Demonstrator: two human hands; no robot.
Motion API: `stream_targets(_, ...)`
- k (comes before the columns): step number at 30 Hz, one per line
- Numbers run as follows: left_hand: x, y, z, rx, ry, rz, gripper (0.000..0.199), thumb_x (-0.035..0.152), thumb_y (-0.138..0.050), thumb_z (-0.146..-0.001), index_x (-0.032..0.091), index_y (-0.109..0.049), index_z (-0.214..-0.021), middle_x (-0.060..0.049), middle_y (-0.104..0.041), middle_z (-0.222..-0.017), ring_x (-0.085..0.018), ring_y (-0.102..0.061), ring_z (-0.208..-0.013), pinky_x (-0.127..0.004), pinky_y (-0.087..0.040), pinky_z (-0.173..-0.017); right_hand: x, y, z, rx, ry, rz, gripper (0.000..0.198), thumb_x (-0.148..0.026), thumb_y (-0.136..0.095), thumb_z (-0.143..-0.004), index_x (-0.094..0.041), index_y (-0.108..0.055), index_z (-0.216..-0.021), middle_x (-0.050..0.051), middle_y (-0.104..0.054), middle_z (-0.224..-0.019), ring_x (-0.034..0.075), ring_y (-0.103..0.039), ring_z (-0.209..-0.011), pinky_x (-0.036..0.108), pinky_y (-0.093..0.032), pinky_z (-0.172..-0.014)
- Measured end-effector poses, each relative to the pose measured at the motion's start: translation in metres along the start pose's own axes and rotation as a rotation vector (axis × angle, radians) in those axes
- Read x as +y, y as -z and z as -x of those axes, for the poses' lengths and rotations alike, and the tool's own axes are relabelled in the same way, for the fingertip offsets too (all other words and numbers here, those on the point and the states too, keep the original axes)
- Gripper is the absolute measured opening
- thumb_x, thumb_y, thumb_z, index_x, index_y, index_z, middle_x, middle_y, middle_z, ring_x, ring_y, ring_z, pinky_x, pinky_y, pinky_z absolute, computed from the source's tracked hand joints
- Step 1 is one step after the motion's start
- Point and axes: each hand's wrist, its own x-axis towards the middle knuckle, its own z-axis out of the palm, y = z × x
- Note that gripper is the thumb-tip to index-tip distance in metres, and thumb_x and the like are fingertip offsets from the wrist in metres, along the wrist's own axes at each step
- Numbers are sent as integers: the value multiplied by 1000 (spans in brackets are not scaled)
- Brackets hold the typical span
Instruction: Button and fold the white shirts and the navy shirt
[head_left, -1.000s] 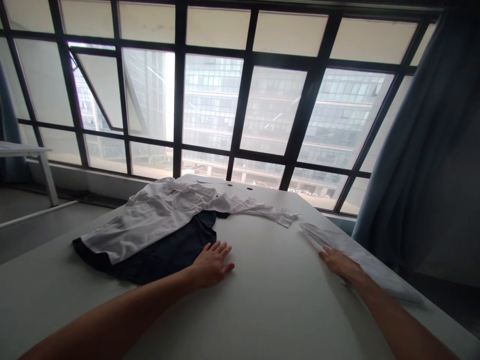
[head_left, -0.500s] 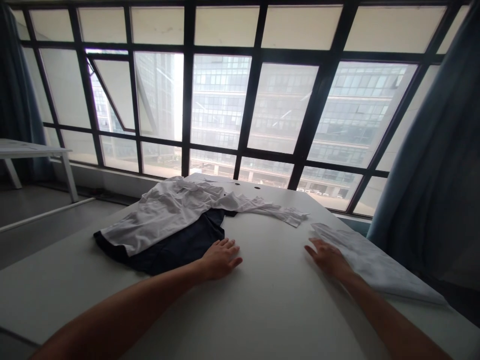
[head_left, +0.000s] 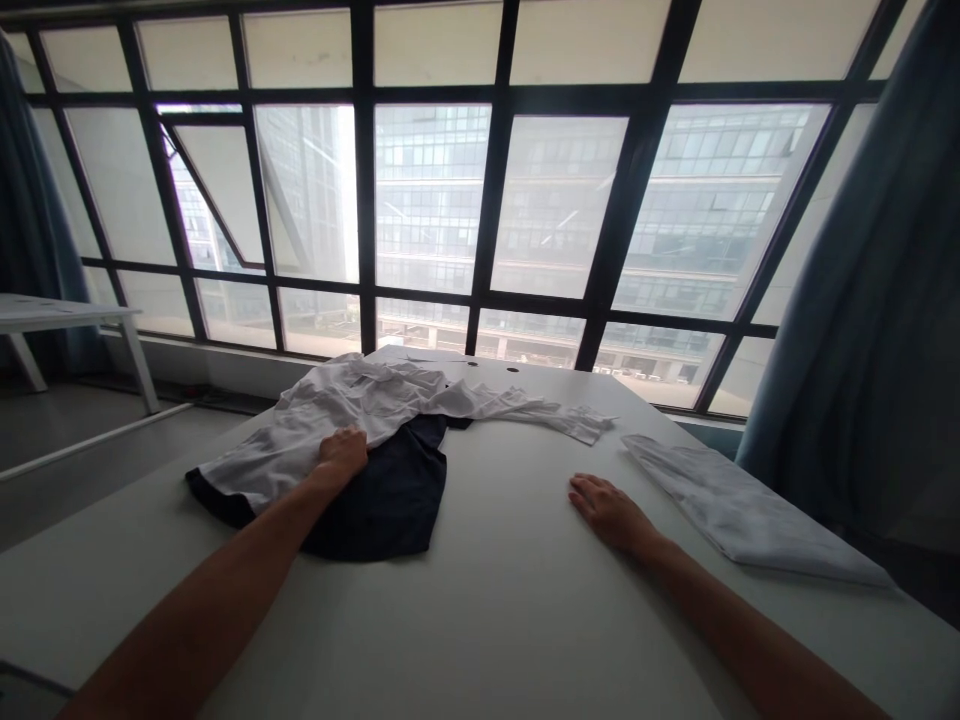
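Note:
My left hand [head_left: 345,456] is closed on the near edge of a crumpled white shirt [head_left: 300,440], its fingertips hidden. Beneath the shirt lies a dark navy garment [head_left: 382,510], which sticks out on the near side and at the left corner. One long white sleeve [head_left: 540,408] stretches right across the table. My right hand [head_left: 611,515] rests on the white tabletop [head_left: 495,600] with its fingers stretched out and holds nothing. Beyond it on the right lies a folded white garment [head_left: 750,510], apart from the hand.
Two dark round holes [head_left: 513,370] show near the table's far end. Behind stands a wide window [head_left: 427,200] with black frames and one tilted pane. A blue curtain [head_left: 840,300] hangs at the right. Another white table [head_left: 67,315] is at the left.
My left hand has moved left from the bare table beside the navy garment and closed on the shirt's edge. My right hand has shifted slightly left, away from the folded garment.

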Motion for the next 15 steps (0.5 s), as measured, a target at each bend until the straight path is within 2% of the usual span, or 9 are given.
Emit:
stream_targets(3,19,2,-2,37,40,-69,23,19,-39,-97,9,-58,-88,-9,-62,-91,-20,-58,-91,-29,-40,-83,-2,1,0,5,5,-12,44,-37,-40,-97,-15,-60,-130,14,-54,-141,26,-49,-130,38,-36,-110)
stream_targets(7,54,1,1,119,-68,-137,28,20,-32,-100,13,-59,-103,-9,-64,-105,-21,-61,-96,-30,-40,-83,-2,1,0,-4,1,-9,45,-37,-40,-97,-14,-59,-131,13,-54,-140,25,-50,-129,37,-36,-109)
stream_targets(10,73,-2,12,21,-117,-85,26,22,-36,-99,14,-61,-100,-10,-67,-94,-22,-64,-86,-31,-41,-78,-2,1,-1,-8,-7,5,47,-38,-39,-97,-14,-58,-132,13,-54,-141,25,-49,-130,38,-36,-109)
stream_targets(12,81,0,20,-41,-127,22,24,22,-40,-98,13,-61,-93,-9,-66,-83,-21,-62,-79,-31,-41,-74,-3,1,-1,-13,-8,12,48,-38,-38,-97,-13,-57,-133,13,-53,-142,25,-48,-130,37,-36,-109)
stream_targets(14,87,6,29,-153,-165,248,22,25,-44,-96,12,-61,-89,-6,-62,-74,-17,-57,-70,-28,-40,-67,-4,2,-1,-18,-5,15,49,-38,-37,-97,-12,-57,-133,13,-53,-142,25,-48,-130,37,-36,-109)
stream_targets(15,90,10,33,-251,-198,399,21,26,-47,-95,12,-60,-87,-3,-59,-71,-15,-53,-66,-26,-38,-63,-4,2,-1,-19,-3,18,48,-38,-36,-97,-11,-58,-132,14,-53,-141,25,-48,-130,36,-36,-108)
